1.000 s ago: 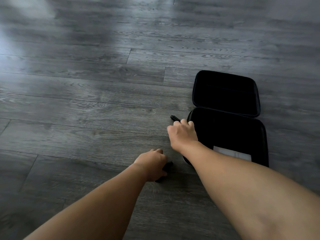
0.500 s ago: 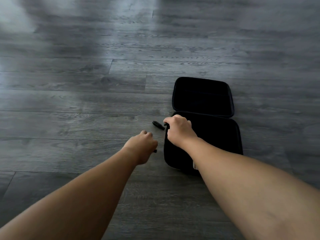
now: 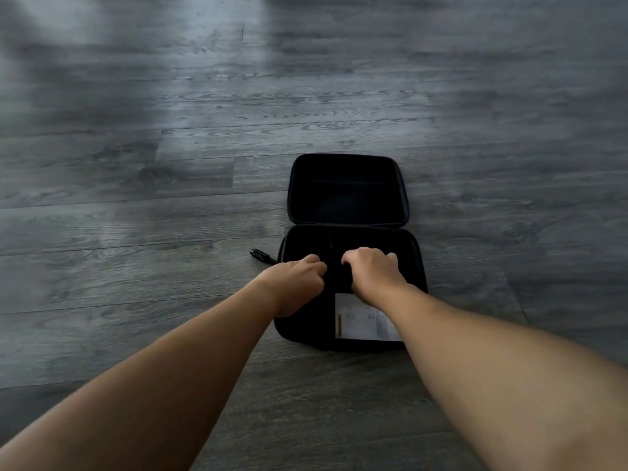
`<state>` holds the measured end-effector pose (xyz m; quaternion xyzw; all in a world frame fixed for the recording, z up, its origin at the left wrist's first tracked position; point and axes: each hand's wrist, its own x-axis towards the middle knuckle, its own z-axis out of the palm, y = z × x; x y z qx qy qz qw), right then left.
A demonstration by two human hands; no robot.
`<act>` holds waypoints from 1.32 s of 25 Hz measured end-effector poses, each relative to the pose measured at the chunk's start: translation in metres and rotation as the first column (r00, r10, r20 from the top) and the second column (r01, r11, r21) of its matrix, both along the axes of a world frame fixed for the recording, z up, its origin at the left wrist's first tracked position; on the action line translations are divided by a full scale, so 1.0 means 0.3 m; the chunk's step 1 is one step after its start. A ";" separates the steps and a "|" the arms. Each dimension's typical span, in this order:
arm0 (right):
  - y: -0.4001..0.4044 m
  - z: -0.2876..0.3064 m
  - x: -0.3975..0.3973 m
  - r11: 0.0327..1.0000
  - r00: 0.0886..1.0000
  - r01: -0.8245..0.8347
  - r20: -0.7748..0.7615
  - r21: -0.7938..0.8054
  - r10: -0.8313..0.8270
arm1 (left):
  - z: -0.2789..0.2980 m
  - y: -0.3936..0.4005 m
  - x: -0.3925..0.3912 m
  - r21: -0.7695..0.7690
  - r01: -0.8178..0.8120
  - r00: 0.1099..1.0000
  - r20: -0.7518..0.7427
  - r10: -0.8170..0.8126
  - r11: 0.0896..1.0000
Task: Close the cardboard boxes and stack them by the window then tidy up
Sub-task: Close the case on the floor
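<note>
No word, brand or number is legible here. The only printed thing is a white sheet of paper (image 3: 365,321) lying in the near right corner of the lower half of the open black case (image 3: 353,198), partly under my right forearm. It carries a narrow orange-brown strip down its left edge, a faint round mark near its top and a block of small grey print toward its right side, all too small and blurred for me to make out. The case's lid and walls show me no logo or label.
</note>
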<state>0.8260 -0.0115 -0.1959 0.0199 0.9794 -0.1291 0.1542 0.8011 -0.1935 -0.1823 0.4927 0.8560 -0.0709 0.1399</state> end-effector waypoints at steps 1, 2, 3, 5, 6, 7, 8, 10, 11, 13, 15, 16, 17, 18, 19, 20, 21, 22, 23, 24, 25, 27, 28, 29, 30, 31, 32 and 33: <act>0.015 -0.003 0.002 1.000 1.000 0.003 0.001 -0.002 -0.003 | -0.016 0.015 -0.006 -0.009 0.008 1.000 0.011 -0.008 1.000; 0.029 -0.006 0.002 1.000 1.000 0.001 0.000 -0.001 -0.001 | -0.030 0.025 -0.011 -0.015 0.015 1.000 0.021 -0.015 1.000; 0.042 -0.010 0.001 1.000 1.000 -0.007 -0.006 0.009 0.007 | -0.044 0.030 -0.015 -0.016 0.021 0.999 0.032 -0.021 1.000; 0.068 -0.017 -0.001 0.999 1.000 -0.017 -0.019 0.046 0.017 | -0.067 0.028 -0.023 -0.014 0.020 0.999 0.051 -0.020 1.000; 0.080 -0.020 -0.001 0.998 1.000 -0.014 -0.020 0.057 0.015 | -0.076 0.023 -0.025 -0.014 0.006 0.998 0.059 -0.005 1.000; 0.089 -0.024 -0.001 0.998 1.000 -0.010 -0.021 0.060 0.011 | -0.084 0.016 -0.025 -0.016 -0.016 0.998 0.064 0.017 1.000; 0.094 -0.028 0.001 0.998 1.000 -0.006 -0.022 0.064 0.008 | -0.088 0.010 -0.024 -0.020 -0.039 0.997 0.065 0.040 0.999; 0.087 -0.034 0.001 0.997 0.999 0.004 -0.045 0.078 -0.001 | -0.094 0.004 -0.022 -0.017 -0.068 0.995 0.067 0.069 0.998; 0.074 -0.036 -0.002 0.996 0.998 0.013 -0.070 0.083 -0.007 | -0.096 -0.001 -0.022 0.002 -0.078 0.995 0.067 0.077 0.997; 0.037 -0.037 -0.018 0.997 0.992 0.036 -0.125 0.065 -0.027 | -0.101 -0.019 -0.025 0.081 -0.093 0.994 0.061 0.088 0.992; -0.015 -0.033 -0.049 0.999 0.988 0.039 -0.151 0.005 -0.038 | -0.098 -0.054 -0.033 0.183 -0.110 0.994 0.020 0.109 0.977; -0.044 -0.030 -0.067 0.999 0.986 0.027 -0.163 -0.024 -0.031 | -0.093 -0.075 -0.038 0.233 -0.128 0.991 -0.008 0.133 0.964; -0.079 -0.026 -0.088 0.999 0.984 0.004 -0.180 -0.045 -0.012 | -0.086 -0.100 -0.044 0.284 -0.159 0.984 -0.031 0.175 0.946; -0.119 -0.022 -0.106 0.998 0.979 -0.029 -0.202 -0.058 0.016 | -0.079 -0.129 -0.053 0.331 -0.204 0.972 -0.044 0.231 0.921; -0.162 -0.019 -0.123 0.996 0.972 -0.069 -0.228 -0.063 0.053 | -0.076 -0.160 -0.065 0.373 -0.251 0.956 -0.050 0.290 0.893; -0.205 -0.017 -0.136 0.992 0.963 -0.111 -0.252 -0.061 0.092 | -0.077 -0.194 -0.082 0.401 -0.293 0.938 -0.054 0.342 0.868; -0.249 -0.018 -0.147 0.987 0.954 -0.149 -0.270 -0.054 0.129 | -0.083 -0.228 -0.100 0.402 -0.335 0.920 -0.054 0.387 0.852; -0.290 -0.020 -0.155 0.982 0.947 -0.181 -0.276 -0.047 0.161 | -0.092 -0.262 -0.118 0.375 -0.384 0.902 -0.044 0.430 0.844; -0.324 -0.025 -0.159 0.978 0.944 -0.204 -0.273 -0.039 0.186 | -0.108 -0.290 -0.135 0.331 -0.435 0.885 -0.016 0.466 0.837; -0.350 -0.032 -0.160 0.975 0.942 -0.223 -0.261 -0.021 0.210 | -0.126 -0.313 -0.149 0.278 -0.479 0.871 0.029 0.491 0.833; -0.374 -0.040 -0.163 0.969 0.941 -0.245 -0.240 0.012 0.240 | -0.140 -0.334 -0.163 0.217 -0.510 0.859 0.075 0.506 0.833; -0.405 -0.054 -0.167 0.956 0.943 -0.278 -0.161 0.095 0.291 | -0.156 -0.350 -0.179 0.143 -0.517 0.855 0.143 0.499 0.844; -0.414 -0.059 -0.168 0.954 0.949 -0.275 -0.122 0.122 0.290 | -0.162 -0.350 -0.181 0.139 -0.511 0.857 0.162 0.489 0.848; -0.422 -0.064 -0.169 0.955 0.956 -0.262 -0.095 0.136 0.276 | -0.168 -0.347 -0.179 0.139 -0.510 0.857 0.164 0.488 0.849; -0.432 -0.071 -0.168 0.959 0.963 -0.247 -0.078 0.138 0.259 | -0.172 -0.343 -0.172 0.134 -0.516 0.854 0.149 0.498 0.846; -0.444 -0.078 -0.163 0.963 0.968 -0.233 -0.060 0.137 0.243 | -0.177 -0.338 -0.160 0.128 -0.527 0.849 0.126 0.513 0.840; -0.457 -0.084 -0.153 0.966 0.972 -0.222 -0.043 0.136 0.230 | -0.181 -0.334 -0.143 0.131 -0.539 0.842 0.117 0.527 0.832; -0.469 -0.089 -0.141 0.969 0.976 -0.211 -0.030 0.132 0.217 | -0.185 -0.332 -0.127 0.140 -0.550 0.835 0.126 0.536 0.823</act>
